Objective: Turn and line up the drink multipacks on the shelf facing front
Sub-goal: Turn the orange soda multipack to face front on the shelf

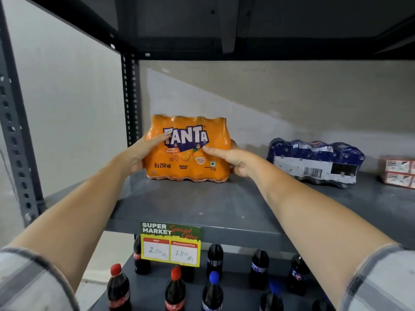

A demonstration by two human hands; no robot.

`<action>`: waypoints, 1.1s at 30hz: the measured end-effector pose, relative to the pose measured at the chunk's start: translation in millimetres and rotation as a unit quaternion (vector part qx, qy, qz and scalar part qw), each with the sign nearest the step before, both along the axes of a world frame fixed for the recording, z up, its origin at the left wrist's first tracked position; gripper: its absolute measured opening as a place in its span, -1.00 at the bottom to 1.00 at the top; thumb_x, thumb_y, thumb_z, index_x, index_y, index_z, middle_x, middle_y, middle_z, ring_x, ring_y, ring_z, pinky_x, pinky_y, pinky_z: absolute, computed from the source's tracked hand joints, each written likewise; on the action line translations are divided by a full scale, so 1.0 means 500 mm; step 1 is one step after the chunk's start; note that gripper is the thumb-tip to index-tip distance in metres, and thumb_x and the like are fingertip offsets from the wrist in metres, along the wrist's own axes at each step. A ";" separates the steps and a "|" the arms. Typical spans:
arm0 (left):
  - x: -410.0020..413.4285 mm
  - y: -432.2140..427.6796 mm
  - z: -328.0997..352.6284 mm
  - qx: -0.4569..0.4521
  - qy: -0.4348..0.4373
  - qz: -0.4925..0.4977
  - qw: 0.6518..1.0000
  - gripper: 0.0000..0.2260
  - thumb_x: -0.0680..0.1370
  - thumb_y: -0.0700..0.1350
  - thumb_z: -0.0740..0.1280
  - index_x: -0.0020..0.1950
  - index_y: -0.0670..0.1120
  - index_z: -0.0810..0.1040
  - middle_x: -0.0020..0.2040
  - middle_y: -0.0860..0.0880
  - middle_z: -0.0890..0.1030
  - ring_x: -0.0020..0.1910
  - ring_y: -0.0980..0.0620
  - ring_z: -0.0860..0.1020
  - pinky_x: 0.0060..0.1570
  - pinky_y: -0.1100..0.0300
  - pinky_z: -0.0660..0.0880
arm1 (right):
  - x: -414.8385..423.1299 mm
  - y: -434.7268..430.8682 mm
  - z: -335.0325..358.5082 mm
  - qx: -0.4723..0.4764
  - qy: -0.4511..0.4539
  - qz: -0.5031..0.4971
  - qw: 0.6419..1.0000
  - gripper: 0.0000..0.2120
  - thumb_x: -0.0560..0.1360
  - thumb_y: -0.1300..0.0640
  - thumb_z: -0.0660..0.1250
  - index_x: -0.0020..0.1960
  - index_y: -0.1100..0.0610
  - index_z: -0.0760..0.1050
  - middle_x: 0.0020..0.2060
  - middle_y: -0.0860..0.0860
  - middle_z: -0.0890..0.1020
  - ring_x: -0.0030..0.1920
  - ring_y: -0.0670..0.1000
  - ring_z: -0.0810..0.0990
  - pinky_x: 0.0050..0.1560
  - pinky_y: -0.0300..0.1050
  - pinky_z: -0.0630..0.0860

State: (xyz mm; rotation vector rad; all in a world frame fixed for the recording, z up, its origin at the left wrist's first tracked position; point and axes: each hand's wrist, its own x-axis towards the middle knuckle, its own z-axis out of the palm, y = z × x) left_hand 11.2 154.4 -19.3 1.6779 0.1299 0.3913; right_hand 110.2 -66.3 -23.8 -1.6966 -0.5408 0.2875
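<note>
A: Gripping the orange shrink-wrapped Fanta multipack (pixel 188 149) on both ends, we have our left hand (pixel 143 151) wrapped round its left side, fingers lying across the logo, and our right hand (pixel 233 159) clasping its right side, thumb on the front film.

B: Where does it sit?

A: Upright on the grey metal shelf (pixel 202 205), towards the left and set back from the front lip, its printed face looking at us. We judge this pack is turned and only wants squaring and sliding into line.

B: And the others?

A: The dark blue shrink-wrapped multipack (pixel 315 161) lies well apart to the right, tipped so its white barcode panel faces us, not its brand face. Further right, at the frame's edge, a red and white carton pack (pixel 398 171) is cut off; we cannot tell how it faces.

B: So what comes next?

A: We reckon we let go of the orange pack once it stands true, then take the blue one, stand it up, and turn its label forward beside the first. The film looks slippery, so a firm two-sided hold seems wise.
</note>
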 end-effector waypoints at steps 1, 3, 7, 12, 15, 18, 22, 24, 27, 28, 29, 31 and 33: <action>-0.007 -0.005 -0.002 0.003 -0.004 0.004 1.000 -0.31 0.30 0.24 0.45 0.39 0.12 0.40 0.15 -0.06 0.66 0.07 -0.11 0.66 -0.22 0.00 0.63 | -0.007 -0.002 -0.002 -0.008 -0.010 -0.003 1.000 0.17 0.06 -0.24 0.62 0.54 -0.04 0.16 0.41 0.10 0.46 0.37 0.23 0.46 0.33 0.31 0.40; -0.027 -0.016 -0.009 0.001 -0.019 0.017 1.000 -0.36 0.33 0.24 0.43 0.38 0.13 0.40 0.13 -0.04 0.66 0.06 -0.10 0.65 -0.20 0.00 0.61 | -0.021 -0.010 -0.006 -0.021 -0.033 -0.013 0.999 0.11 0.14 -0.25 0.60 0.54 -0.05 0.13 0.42 0.09 0.44 0.37 0.22 0.46 0.31 0.29 0.42; -0.067 -0.042 -0.026 -0.022 -0.049 0.045 0.998 -0.36 0.32 0.28 0.42 0.35 0.15 0.40 0.10 -0.02 0.67 0.06 -0.09 0.65 -0.18 0.00 0.60 | -0.065 -0.032 -0.015 -0.034 -0.077 -0.013 0.996 0.23 0.04 -0.37 0.58 0.56 -0.06 0.09 0.43 0.06 0.44 0.34 0.16 0.49 0.21 0.18 0.49; -0.118 -0.080 -0.035 -0.044 -0.070 0.064 0.994 -0.34 0.37 0.27 0.40 0.42 0.10 0.38 0.06 0.00 0.67 0.01 -0.05 0.65 -0.20 0.02 0.58 | -0.117 -0.063 -0.027 -0.039 -0.105 -0.007 0.994 0.17 0.13 -0.37 0.55 0.56 -0.08 0.06 0.44 0.02 0.42 0.34 0.12 0.49 0.20 0.12 0.52; -0.145 -0.094 -0.048 -0.069 -0.070 0.066 0.993 -0.34 0.37 0.27 0.42 0.43 0.12 0.38 0.09 -0.01 0.67 0.03 -0.06 0.66 -0.21 0.03 0.60 | -0.137 -0.082 -0.035 -0.043 -0.115 -0.003 0.992 0.05 0.26 -0.30 0.52 0.56 -0.08 0.04 0.45 0.01 0.40 0.35 0.12 0.47 0.19 0.10 0.51; -0.166 -0.104 -0.056 -0.087 -0.074 0.078 0.990 -0.22 0.27 0.30 0.45 0.44 0.12 0.38 0.15 -0.04 0.67 0.06 -0.10 0.66 -0.14 -0.01 0.61 | -0.155 -0.098 -0.043 -0.039 -0.127 -0.002 0.991 0.00 0.31 -0.26 0.51 0.56 -0.07 0.03 0.45 0.01 0.39 0.36 0.12 0.47 0.19 0.08 0.52; -0.182 -0.119 -0.055 -0.090 -0.079 0.106 0.987 -0.34 0.41 0.26 0.42 0.45 0.10 0.36 0.08 -0.02 0.65 0.01 -0.07 0.64 -0.18 0.01 0.57 | -0.179 -0.111 -0.048 -0.034 -0.136 -0.013 0.990 -0.05 0.36 -0.23 0.49 0.56 -0.05 0.03 0.46 0.02 0.39 0.37 0.12 0.46 0.24 0.12 0.51; -0.185 -0.123 -0.053 -0.084 -0.083 0.114 0.986 -0.39 0.44 0.24 0.40 0.44 0.10 0.36 0.08 -0.01 0.65 -0.02 -0.05 0.63 -0.20 0.02 0.56 | -0.186 -0.112 -0.048 -0.028 -0.133 -0.018 0.991 -0.06 0.36 -0.23 0.49 0.56 -0.05 0.05 0.45 0.01 0.39 0.37 0.12 0.46 0.25 0.13 0.51; -0.191 -0.125 -0.051 -0.075 -0.079 0.127 0.986 -0.35 0.43 0.26 0.40 0.46 0.10 0.33 0.21 -0.06 0.61 0.00 -0.05 0.62 -0.12 -0.01 0.57 | -0.192 -0.111 -0.048 -0.025 -0.126 -0.023 0.991 -0.06 0.36 -0.23 0.49 0.56 -0.07 0.05 0.45 0.02 0.39 0.37 0.12 0.46 0.24 0.14 0.51; -0.192 -0.124 -0.051 -0.071 -0.077 0.136 0.985 -0.32 0.42 0.28 0.40 0.47 0.11 0.31 0.26 -0.07 0.59 0.03 -0.07 0.61 -0.07 -0.04 0.58 | -0.195 -0.113 -0.047 -0.026 -0.127 -0.021 0.991 -0.07 0.37 -0.22 0.48 0.56 -0.07 0.04 0.46 0.02 0.38 0.38 0.12 0.45 0.24 0.11 0.50; -0.195 -0.124 -0.052 -0.062 -0.077 0.147 0.984 -0.27 0.39 0.30 0.40 0.50 0.13 0.28 0.32 -0.08 0.56 0.09 -0.09 0.60 -0.01 -0.08 0.58 | -0.199 -0.117 -0.045 -0.032 -0.128 -0.017 0.991 -0.08 0.40 -0.20 0.47 0.57 -0.06 0.02 0.48 0.03 0.36 0.39 0.12 0.44 0.23 0.09 0.49; -0.203 -0.124 -0.050 -0.021 -0.097 0.169 0.981 -0.21 0.39 0.31 0.39 0.55 0.17 0.18 0.45 -0.06 0.44 0.21 -0.07 0.52 0.05 -0.06 0.56 | -0.204 -0.131 -0.036 -0.057 -0.121 -0.004 0.991 -0.05 0.46 -0.20 0.39 0.60 -0.06 -0.15 0.54 0.06 0.25 0.46 0.16 0.35 0.29 0.10 0.41; -0.213 -0.128 -0.042 0.048 -0.150 0.215 0.964 -0.26 0.48 0.24 0.36 0.58 0.11 0.14 0.50 -0.05 0.37 0.29 -0.02 0.44 0.06 0.06 0.52 | -0.204 -0.157 -0.017 -0.056 -0.117 -0.008 0.991 -0.04 0.50 -0.28 0.24 0.57 -0.09 -0.38 0.60 0.06 0.11 0.53 0.19 0.23 0.42 0.20 0.31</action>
